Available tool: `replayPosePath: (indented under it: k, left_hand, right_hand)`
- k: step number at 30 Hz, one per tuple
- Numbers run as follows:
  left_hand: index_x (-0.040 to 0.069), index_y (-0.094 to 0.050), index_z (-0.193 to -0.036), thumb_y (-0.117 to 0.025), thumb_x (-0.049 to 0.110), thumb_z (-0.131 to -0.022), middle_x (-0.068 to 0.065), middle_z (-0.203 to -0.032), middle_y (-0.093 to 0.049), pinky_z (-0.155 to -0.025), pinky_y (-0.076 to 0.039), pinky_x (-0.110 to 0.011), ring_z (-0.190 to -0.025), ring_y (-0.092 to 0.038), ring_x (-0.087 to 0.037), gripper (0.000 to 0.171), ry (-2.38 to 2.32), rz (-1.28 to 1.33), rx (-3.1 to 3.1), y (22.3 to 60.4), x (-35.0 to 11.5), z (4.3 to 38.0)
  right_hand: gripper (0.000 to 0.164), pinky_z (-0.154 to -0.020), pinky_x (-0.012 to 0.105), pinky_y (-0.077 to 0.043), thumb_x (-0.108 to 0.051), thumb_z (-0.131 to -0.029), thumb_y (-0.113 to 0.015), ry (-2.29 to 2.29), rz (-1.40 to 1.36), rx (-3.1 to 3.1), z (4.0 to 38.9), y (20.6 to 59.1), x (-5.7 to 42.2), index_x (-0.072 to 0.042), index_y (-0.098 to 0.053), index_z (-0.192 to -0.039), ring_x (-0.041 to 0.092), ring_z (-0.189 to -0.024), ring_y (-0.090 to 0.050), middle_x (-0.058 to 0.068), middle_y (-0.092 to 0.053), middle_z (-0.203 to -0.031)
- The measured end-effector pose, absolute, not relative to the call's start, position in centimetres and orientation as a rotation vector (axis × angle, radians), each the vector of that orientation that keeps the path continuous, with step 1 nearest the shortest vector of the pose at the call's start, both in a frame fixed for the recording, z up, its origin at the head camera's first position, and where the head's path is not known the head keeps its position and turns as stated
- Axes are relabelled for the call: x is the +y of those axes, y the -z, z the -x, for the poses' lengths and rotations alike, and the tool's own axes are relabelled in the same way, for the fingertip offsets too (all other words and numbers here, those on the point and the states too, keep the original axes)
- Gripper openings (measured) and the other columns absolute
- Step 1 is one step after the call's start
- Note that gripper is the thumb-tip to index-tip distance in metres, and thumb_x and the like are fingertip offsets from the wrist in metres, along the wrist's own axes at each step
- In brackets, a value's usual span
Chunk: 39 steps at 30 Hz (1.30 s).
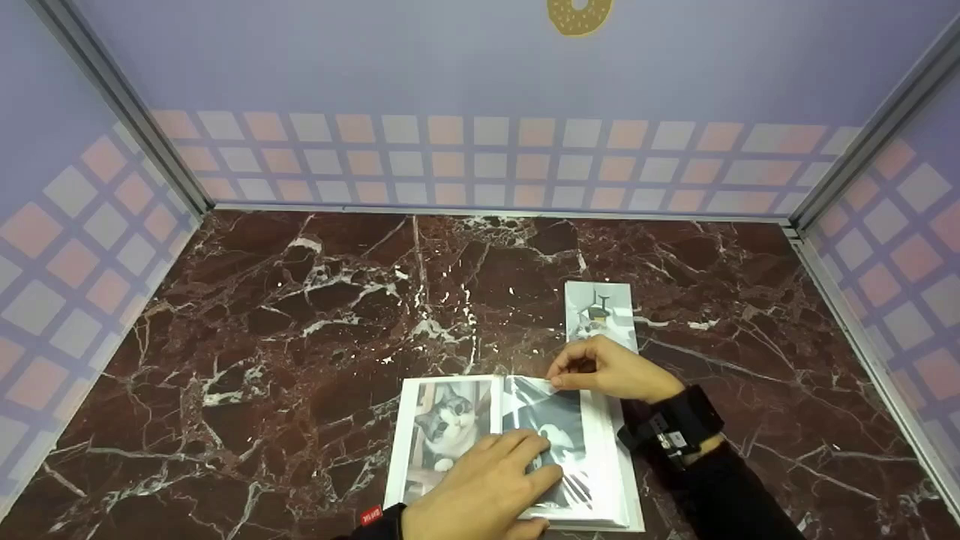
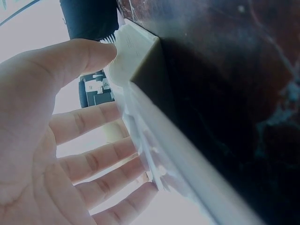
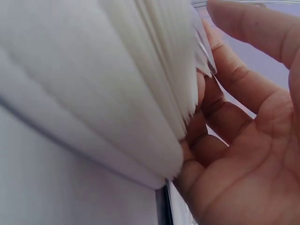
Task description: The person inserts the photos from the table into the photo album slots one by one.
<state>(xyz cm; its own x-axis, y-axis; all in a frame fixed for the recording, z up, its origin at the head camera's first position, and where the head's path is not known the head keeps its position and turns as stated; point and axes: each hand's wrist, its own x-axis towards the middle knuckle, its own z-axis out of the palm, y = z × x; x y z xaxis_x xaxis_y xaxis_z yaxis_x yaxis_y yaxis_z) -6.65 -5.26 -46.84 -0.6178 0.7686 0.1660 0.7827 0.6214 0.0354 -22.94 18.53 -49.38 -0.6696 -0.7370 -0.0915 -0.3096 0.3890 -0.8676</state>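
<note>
Panel wall [image 1: 45, 210] at far left, lilac with pink and white squares. Next, dark red marbled counter [image 1: 300, 352], white-veined. On its near part, around mid-frame: photo album [image 1: 609, 450], lying open. Left page with cat photo [image 1: 450, 416], grey and white, lower part covered. Left hand [image 1: 491, 476] across lower album, from left page onto right; fingers extended and a bit apart, resting on clear sleeve [image 1: 525, 397] of right page, thumb at bottom page edges. Inside sleeve: dark photo [image 1: 556, 442] with white shape, partly lost to glare and hand. Right hand [image 1: 619, 367] at top edge of right page, thumb and index finger pinching clear sleeve there, other fingers curled; exact contact hard to see in right wrist view. Just beyond, print [image 1: 598, 300] with room scene, lower end hidden by right hand. Black strap [image 1: 686, 424] around right wrist. Far right: another patterned wall [image 1: 900, 225].
</note>
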Motion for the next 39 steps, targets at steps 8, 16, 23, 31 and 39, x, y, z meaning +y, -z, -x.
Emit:
replayPosePath:
  k: [8,16,23,31,39]
  left_hand:
    - [0.026,-0.063,-0.120,-0.068,0.057,-0.085,-0.003,-0.132,-0.058,-0.094,-0.053,-0.035,-0.121,-0.057,-0.020,0.047,0.165,1.301,-2.694,46.9,-5.3,6.7]
    - [0.026,-0.063,-0.121,-0.067,0.058,-0.086,-0.003,-0.133,-0.058,-0.094,-0.053,-0.035,-0.122,-0.057,-0.020,0.048,0.146,1.292,-2.709,46.9,-5.3,6.6]
    - [0.025,-0.063,-0.123,-0.067,0.058,-0.086,-0.003,-0.134,-0.058,-0.095,-0.053,-0.036,-0.123,-0.057,-0.021,0.049,0.158,1.300,-2.724,46.7,-5.3,6.6]
    - [0.025,-0.064,-0.127,-0.067,0.058,-0.088,-0.005,-0.137,-0.057,-0.097,-0.054,-0.037,-0.122,-0.057,-0.021,0.051,0.201,1.325,-2.727,46.4,-5.5,6.7]
    - [0.025,-0.064,-0.130,-0.067,0.057,-0.088,-0.004,-0.136,-0.056,-0.097,-0.054,-0.036,-0.120,-0.057,-0.019,0.053,0.278,1.357,-2.721,46.2,-5.9,7.0]
  right_hand:
    - [0.012,-0.079,0.023,-0.053,-0.016,-0.092,-0.072,1.197,0.910,2.194,22.8,49.5,18.3,-0.009,-0.075,-0.100,0.011,-0.082,-0.066,0.009,-0.076,-0.097]
    - [0.012,-0.084,0.024,-0.052,-0.027,-0.092,-0.072,1.185,0.877,2.206,22.9,49.5,18.6,-0.019,-0.075,-0.101,0.013,-0.088,-0.067,0.000,-0.076,-0.099]
    - [0.019,-0.083,0.027,-0.053,-0.025,-0.094,-0.070,1.289,0.894,2.211,23.2,49.3,19.4,-0.011,-0.073,-0.106,0.019,-0.093,-0.066,0.005,-0.074,-0.104]
    - [0.019,-0.088,0.027,-0.055,-0.018,-0.095,-0.068,1.444,0.854,2.211,23.8,49.0,20.3,-0.002,-0.071,-0.106,0.017,-0.096,-0.066,0.018,-0.070,-0.108]
    - [0.028,-0.087,0.040,-0.060,-0.020,-0.096,-0.068,1.518,0.770,2.157,24.0,48.6,21.0,0.004,-0.066,-0.110,0.036,-0.097,-0.068,0.021,-0.067,-0.107]
